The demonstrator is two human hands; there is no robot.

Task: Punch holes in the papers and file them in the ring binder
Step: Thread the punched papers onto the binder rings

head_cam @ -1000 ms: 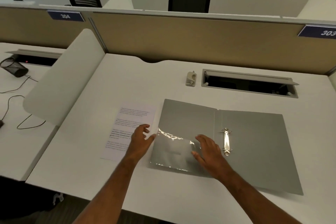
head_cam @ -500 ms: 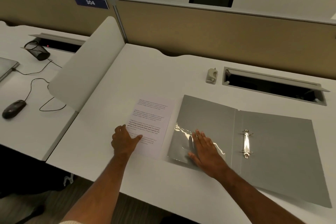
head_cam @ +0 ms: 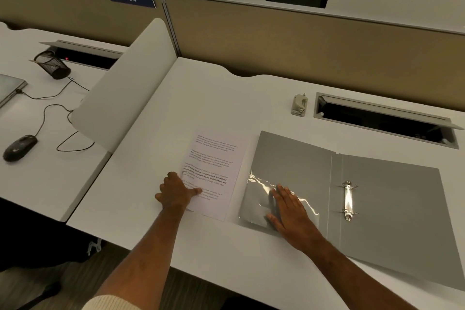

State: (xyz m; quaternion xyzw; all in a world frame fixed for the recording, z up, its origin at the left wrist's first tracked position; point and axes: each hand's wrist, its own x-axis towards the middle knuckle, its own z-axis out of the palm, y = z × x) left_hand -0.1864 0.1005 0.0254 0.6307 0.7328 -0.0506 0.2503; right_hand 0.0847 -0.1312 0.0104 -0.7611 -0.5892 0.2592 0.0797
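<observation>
A grey ring binder (head_cam: 392, 199) lies open flat on the white desk, its metal rings (head_cam: 348, 200) on the right half. A shiny clear pocket (head_cam: 261, 184) covers the lower part of its left cover. My right hand (head_cam: 289, 209) rests flat on that pocket, fingers together. Left of the binder lies a printed sheet of paper (head_cam: 216, 158). My left hand (head_cam: 176, 192) sits at the sheet's lower left edge, thumb on top of the paper and fingers curled at its side. A small beige hole punch (head_cam: 299, 105) stands at the back of the desk.
An open cable tray (head_cam: 382, 121) is set into the desk behind the binder. A white curved divider (head_cam: 125, 88) separates the neighbouring desk, which holds a mouse (head_cam: 20, 147), cables and a tipped mesh cup (head_cam: 52, 64). A tan partition runs along the back.
My left hand has slid from the binder's left edge leftwards across the paper to its lower left edge. My right hand stays on the left cover. The camera has turned left.
</observation>
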